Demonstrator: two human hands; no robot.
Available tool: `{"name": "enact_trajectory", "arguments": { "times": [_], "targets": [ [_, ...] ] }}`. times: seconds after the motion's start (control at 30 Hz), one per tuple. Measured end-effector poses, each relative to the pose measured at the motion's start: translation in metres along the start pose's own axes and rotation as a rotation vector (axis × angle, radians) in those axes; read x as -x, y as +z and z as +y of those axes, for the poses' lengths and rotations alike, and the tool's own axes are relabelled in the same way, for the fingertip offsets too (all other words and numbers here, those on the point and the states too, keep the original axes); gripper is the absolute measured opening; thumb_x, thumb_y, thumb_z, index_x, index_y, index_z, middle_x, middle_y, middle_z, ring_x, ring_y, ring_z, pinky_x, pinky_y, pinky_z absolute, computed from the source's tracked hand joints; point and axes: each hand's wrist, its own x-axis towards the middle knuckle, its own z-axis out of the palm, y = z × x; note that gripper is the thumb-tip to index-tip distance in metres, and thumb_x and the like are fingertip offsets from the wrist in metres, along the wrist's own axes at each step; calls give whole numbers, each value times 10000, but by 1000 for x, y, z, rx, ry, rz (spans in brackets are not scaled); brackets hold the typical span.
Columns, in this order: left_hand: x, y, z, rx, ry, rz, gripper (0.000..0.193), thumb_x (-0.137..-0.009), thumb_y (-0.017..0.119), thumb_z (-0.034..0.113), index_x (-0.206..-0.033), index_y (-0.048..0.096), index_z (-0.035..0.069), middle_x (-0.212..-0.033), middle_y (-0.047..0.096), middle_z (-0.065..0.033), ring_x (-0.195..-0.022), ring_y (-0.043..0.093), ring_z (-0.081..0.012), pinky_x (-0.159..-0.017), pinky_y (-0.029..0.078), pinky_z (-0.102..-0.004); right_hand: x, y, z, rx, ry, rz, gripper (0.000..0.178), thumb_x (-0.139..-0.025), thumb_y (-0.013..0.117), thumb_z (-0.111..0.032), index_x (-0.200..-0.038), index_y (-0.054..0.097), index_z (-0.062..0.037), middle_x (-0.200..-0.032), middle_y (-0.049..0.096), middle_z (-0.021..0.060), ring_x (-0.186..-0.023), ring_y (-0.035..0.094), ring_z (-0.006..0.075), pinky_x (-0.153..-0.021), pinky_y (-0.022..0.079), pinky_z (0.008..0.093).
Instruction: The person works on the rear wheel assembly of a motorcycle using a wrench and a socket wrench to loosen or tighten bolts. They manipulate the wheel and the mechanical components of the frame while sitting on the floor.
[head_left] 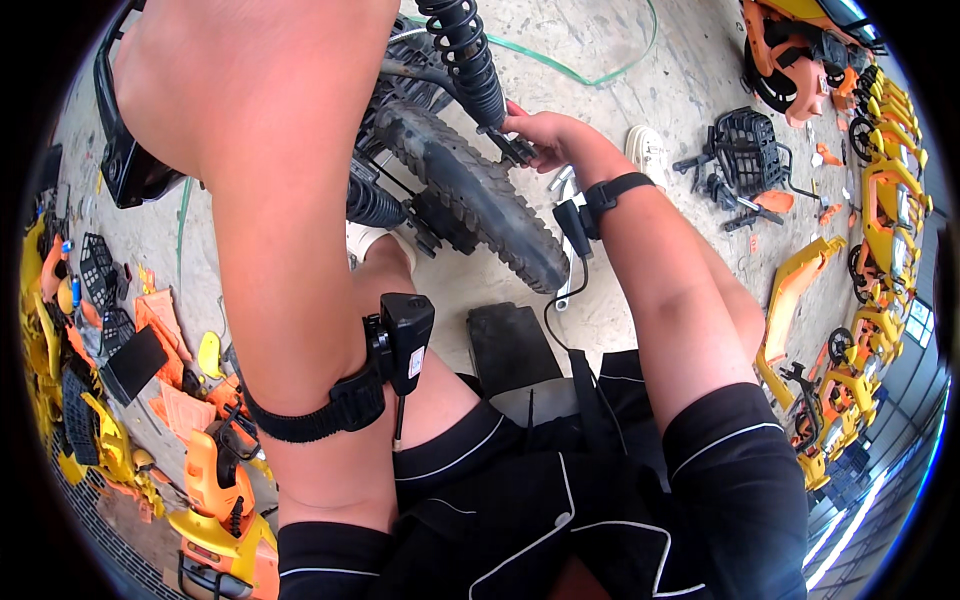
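Note:
My left arm reaches up close to the camera, and what shows of my left hand [165, 85] is a large blur of skin at the upper left. Its fingers are hidden, so what it holds cannot be seen. Beyond it is a curved black part [125, 160]. My right hand [545, 138] is closed around the lower end of a black coil-spring shock absorber [468, 62], beside the wheel. The knobbly black tyre [465, 185] stands between my legs. A second shock absorber [375, 205] is on the wheel's left side.
A wrench [563, 295] lies on the concrete right of the tyre. A dark flat block [513, 345] is in front of me. A black basket [748, 145] and an orange panel [800, 275] lie to the right. Orange and yellow parts [180, 345] clutter the left; yellow vehicles [885, 215] line the right.

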Motion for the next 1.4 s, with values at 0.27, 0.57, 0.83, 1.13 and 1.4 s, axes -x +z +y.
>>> {"name": "enact_trajectory", "arguments": {
  "times": [0.27, 0.57, 0.83, 1.13, 1.4],
  "targets": [
    [-1, -3, 21, -181, -57, -20, 350, -690, 770, 150, -1030, 703, 99, -956, 690, -71, -908, 672, -282, -799, 540, -389, -8, 7, 7, -65, -7, 111, 652, -728, 685, -729, -932, 669, -110, -672, 610, 18, -552, 504, 127, -686, 426, 318],
    [7, 9, 10, -43, 39, 160, 381, -669, 776, 137, -1042, 704, 101, -968, 695, -91, -925, 667, -309, -811, 532, -396, 11, 11, 8, -163, -48, 172, 635, -752, 685, -669, -1048, 665, -108, -678, 571, 3, -582, 522, 133, -733, 493, 371],
    [-1, 18, -14, -191, 71, -71, 534, -747, 699, 484, -1235, 674, 268, -1125, 717, -18, -1031, 688, -254, -856, 540, -399, -2, 2, 56, -482, -221, -78, 359, -904, 744, -397, -1026, 667, -68, -829, 617, -17, -735, 574, 85, -745, 547, 283],
    [-4, 19, -18, -329, 80, -94, 607, -755, 690, 638, -1296, 652, 366, -1126, 741, 14, -1051, 698, -236, -859, 531, -379, -24, 23, 96, -714, -482, -64, 428, -931, 725, -299, -1223, 644, 4, -1029, 647, 56, -927, 619, 145, -850, 545, 295],
    [-3, 23, -15, -309, 106, -29, 548, -740, 736, 553, -1218, 708, 287, -1063, 751, 31, -947, 718, -208, -810, 532, -352, -27, 21, 100, -672, -627, -49, 420, -914, 746, -349, -1134, 690, 5, -968, 648, 42, -862, 609, 128, -814, 536, 280]
  ]
}}
